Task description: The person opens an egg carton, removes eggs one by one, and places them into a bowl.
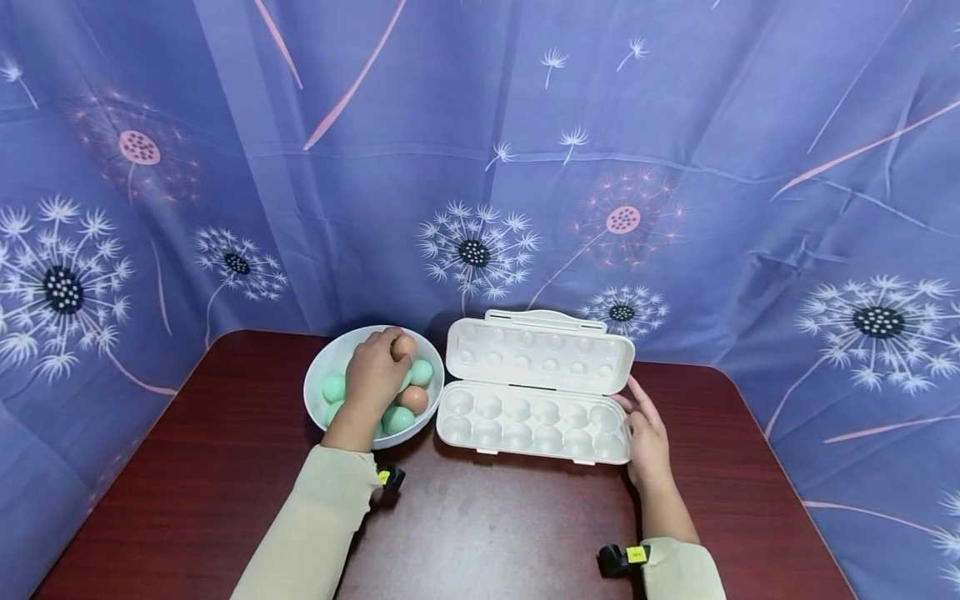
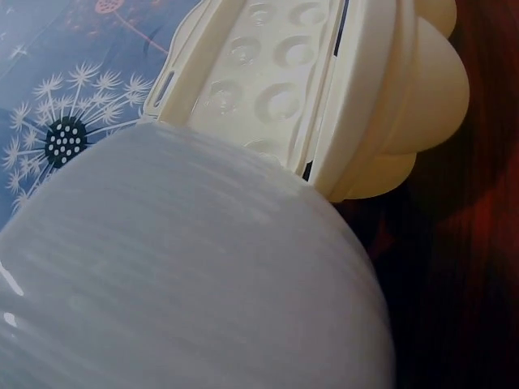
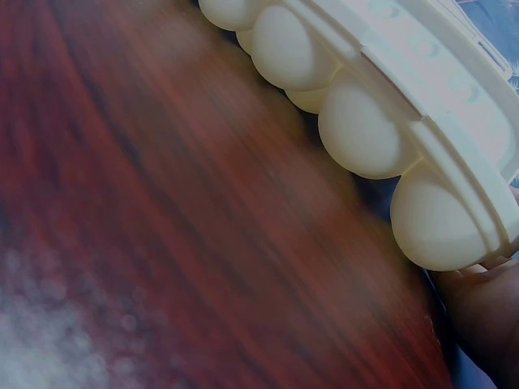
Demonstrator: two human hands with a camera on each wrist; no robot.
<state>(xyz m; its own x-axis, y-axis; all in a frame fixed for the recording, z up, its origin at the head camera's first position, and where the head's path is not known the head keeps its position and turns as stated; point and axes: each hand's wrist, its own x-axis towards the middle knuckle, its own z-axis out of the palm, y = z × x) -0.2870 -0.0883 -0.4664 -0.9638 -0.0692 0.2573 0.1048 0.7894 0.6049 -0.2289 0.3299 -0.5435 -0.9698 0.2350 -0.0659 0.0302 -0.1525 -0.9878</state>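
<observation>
In the head view, my left hand (image 1: 375,371) reaches into a white bowl (image 1: 315,387) and holds a brown egg (image 1: 403,347) between fingers and thumb. Several pale green eggs (image 1: 398,420) and another brown egg (image 1: 413,399) lie in the bowl around it. Right of the bowl, a cream plastic egg carton (image 1: 534,423) stands with its lid (image 1: 540,357) raised and its cups bare. My right hand (image 1: 648,437) grips the carton's right end. In the left wrist view, the bowl's outer wall (image 2: 195,267) hides the left hand.
Carton and bowl stand side by side toward the back of a dark red wooden table (image 1: 495,525). Behind them hangs a blue curtain (image 1: 360,208) with dandelion prints. Rounded cups (image 3: 365,126) bulge below the carton's rim in the right wrist view.
</observation>
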